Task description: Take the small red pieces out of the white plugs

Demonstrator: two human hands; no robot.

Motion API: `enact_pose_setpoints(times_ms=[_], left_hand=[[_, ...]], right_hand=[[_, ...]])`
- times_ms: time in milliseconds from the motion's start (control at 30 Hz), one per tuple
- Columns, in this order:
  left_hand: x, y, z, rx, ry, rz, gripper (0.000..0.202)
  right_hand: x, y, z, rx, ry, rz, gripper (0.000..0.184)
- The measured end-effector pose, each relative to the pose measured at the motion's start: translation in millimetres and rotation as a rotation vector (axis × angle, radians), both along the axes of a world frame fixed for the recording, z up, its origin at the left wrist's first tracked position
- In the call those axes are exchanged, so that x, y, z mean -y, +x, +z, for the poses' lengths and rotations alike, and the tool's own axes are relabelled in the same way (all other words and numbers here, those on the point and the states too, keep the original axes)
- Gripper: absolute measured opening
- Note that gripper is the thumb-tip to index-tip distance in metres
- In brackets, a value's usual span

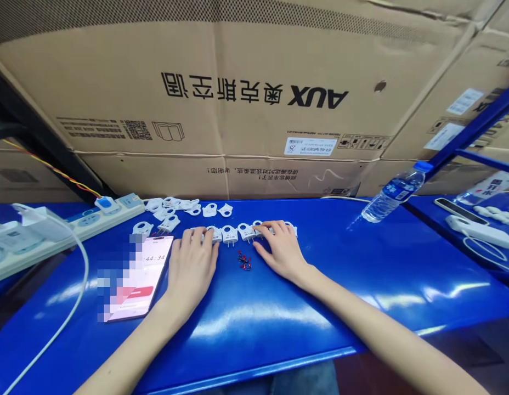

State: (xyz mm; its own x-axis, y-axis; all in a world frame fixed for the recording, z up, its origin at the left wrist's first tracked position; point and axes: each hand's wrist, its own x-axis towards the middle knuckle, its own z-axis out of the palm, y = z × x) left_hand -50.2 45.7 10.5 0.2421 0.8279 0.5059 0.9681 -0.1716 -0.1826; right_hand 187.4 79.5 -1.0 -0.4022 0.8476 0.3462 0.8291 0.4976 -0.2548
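1. The left hand (191,262) lies flat on the desk (361,263), fingers spread over the left end of a row of white plug pieces (230,235) – gripping nothing.
2. The right hand (281,248) rests open on the row's right end.
3. Risk: a sweep could scatter the tiny red parts (244,261) between the hands.
4. Open room lies right and near; the phone (135,277) crowds the left.

Left hand (192,262) and right hand (281,249) lie palm-down, fingers spread forward, apparently holding nothing; forearms bare.
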Motion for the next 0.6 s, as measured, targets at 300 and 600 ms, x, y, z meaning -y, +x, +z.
enact_pose_setpoints(times_ms=[300, 600], left_hand=[[-3.5, -2.4, -10.5, 0.037, -0.061, -0.027, 0.03], [-2.6, -0.9, -11.2, 0.009, -0.031, -0.014, 0.037]], right_hand=[[-10.4, 10.1, -2.7, -0.003, 0.012, 0.017, 0.036], [-9.8, 8.3, -0.3, 0.004, -0.017, 0.021, 0.031]])
